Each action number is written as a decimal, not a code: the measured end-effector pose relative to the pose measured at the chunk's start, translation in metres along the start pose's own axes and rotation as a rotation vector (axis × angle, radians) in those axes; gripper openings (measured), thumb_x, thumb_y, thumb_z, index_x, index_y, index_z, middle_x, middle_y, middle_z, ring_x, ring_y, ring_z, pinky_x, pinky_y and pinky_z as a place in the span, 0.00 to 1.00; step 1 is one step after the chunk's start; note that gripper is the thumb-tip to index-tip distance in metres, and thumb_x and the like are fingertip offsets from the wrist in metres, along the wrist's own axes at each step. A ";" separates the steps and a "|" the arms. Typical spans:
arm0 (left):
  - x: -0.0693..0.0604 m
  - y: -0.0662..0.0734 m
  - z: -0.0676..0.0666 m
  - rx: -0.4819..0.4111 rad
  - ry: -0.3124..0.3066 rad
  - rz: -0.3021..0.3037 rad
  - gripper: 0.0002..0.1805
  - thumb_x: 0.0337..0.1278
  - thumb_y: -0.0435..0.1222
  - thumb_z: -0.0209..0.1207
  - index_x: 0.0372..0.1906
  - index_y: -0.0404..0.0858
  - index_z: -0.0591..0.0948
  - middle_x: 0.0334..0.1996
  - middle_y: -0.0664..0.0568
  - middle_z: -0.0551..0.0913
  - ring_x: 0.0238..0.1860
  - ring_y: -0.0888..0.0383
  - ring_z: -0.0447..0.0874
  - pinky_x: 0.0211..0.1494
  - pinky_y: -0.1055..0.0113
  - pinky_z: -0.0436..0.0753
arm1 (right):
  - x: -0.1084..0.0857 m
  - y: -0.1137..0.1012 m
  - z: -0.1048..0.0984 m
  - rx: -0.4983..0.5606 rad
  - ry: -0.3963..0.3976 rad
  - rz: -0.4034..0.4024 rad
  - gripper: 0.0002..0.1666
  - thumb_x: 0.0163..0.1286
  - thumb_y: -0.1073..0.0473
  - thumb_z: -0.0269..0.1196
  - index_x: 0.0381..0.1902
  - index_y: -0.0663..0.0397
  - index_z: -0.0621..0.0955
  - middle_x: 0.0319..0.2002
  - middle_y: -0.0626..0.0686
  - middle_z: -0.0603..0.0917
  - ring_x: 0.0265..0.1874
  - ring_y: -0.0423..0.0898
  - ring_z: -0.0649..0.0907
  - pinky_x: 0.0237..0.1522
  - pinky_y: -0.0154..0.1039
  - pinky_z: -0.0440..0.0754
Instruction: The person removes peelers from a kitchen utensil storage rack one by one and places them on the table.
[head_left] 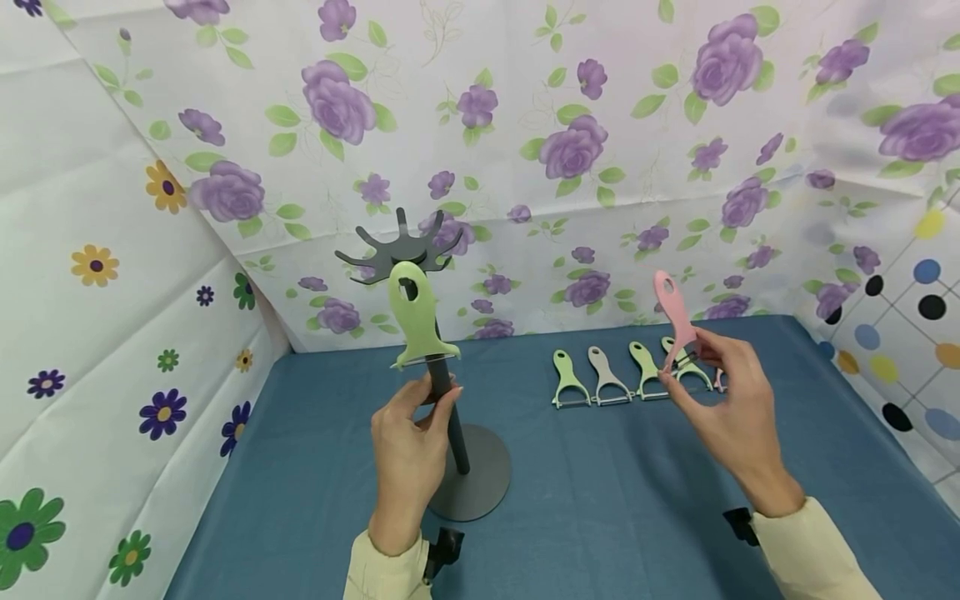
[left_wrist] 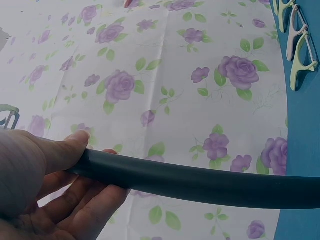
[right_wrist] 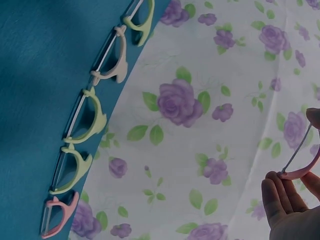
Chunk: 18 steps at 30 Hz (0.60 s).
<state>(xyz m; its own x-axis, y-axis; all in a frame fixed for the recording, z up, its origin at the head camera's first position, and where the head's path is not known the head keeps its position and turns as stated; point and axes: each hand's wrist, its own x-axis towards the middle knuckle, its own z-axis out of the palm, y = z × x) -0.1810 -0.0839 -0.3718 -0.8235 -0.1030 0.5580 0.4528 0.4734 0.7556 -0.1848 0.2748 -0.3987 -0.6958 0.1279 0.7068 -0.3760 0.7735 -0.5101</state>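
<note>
My left hand point(head_left: 412, 450) holds the dark pole point(left_wrist: 200, 185) of a utensil stand, just below a light green peeler point(head_left: 415, 312) that hangs from the stand's hooked top point(head_left: 403, 250). Raised over the table at the right, my right hand point(head_left: 731, 408) pinches a pink peeler point(head_left: 675, 310) by its blade end, handle upward. In the right wrist view only part of this peeler's pink frame point(right_wrist: 305, 170) shows at the edge. Behind it on the table lies a row of peelers: several green ones point(head_left: 564, 373), a pale grey one point(head_left: 602, 371) and another pink one point(right_wrist: 64, 216).
The stand's round grey base point(head_left: 480, 492) sits on the blue tabletop point(head_left: 570, 500). A flowered sheet point(head_left: 480, 158) rises behind the table. Patterned sheets flank it, daisies point(head_left: 97, 264) at the left and dots point(head_left: 926, 308) at the right.
</note>
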 end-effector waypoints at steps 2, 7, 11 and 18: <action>0.000 0.000 0.000 -0.001 0.001 0.001 0.11 0.63 0.35 0.68 0.49 0.40 0.89 0.38 0.47 0.90 0.42 0.53 0.92 0.41 0.67 0.91 | -0.001 0.003 0.000 -0.013 -0.001 0.003 0.47 0.51 0.68 0.80 0.70 0.55 0.75 0.52 0.64 0.80 0.47 0.55 0.79 0.43 0.29 0.67; -0.001 0.001 0.000 -0.001 -0.002 -0.007 0.10 0.63 0.35 0.68 0.48 0.41 0.89 0.38 0.48 0.90 0.42 0.55 0.92 0.42 0.68 0.91 | -0.003 0.007 -0.002 -0.030 0.001 0.006 0.47 0.50 0.67 0.80 0.69 0.56 0.76 0.52 0.64 0.80 0.47 0.55 0.80 0.44 0.29 0.68; -0.001 0.001 0.000 0.000 0.001 -0.007 0.10 0.63 0.35 0.68 0.48 0.40 0.89 0.38 0.48 0.90 0.42 0.55 0.92 0.41 0.68 0.91 | -0.005 0.011 -0.004 -0.038 0.004 0.016 0.47 0.50 0.67 0.80 0.69 0.57 0.76 0.52 0.64 0.80 0.47 0.56 0.80 0.45 0.27 0.68; -0.001 -0.001 0.001 0.002 0.002 -0.002 0.11 0.63 0.35 0.68 0.48 0.40 0.89 0.38 0.48 0.90 0.42 0.54 0.92 0.41 0.68 0.91 | -0.007 0.022 -0.007 -0.049 0.004 0.026 0.46 0.50 0.67 0.80 0.69 0.58 0.76 0.52 0.66 0.79 0.46 0.55 0.79 0.48 0.19 0.65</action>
<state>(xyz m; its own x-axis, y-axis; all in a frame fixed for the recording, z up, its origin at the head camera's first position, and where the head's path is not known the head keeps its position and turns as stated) -0.1810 -0.0835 -0.3729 -0.8235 -0.1057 0.5575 0.4506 0.4751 0.7558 -0.1841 0.2957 -0.4115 -0.7022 0.1504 0.6959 -0.3275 0.7996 -0.5034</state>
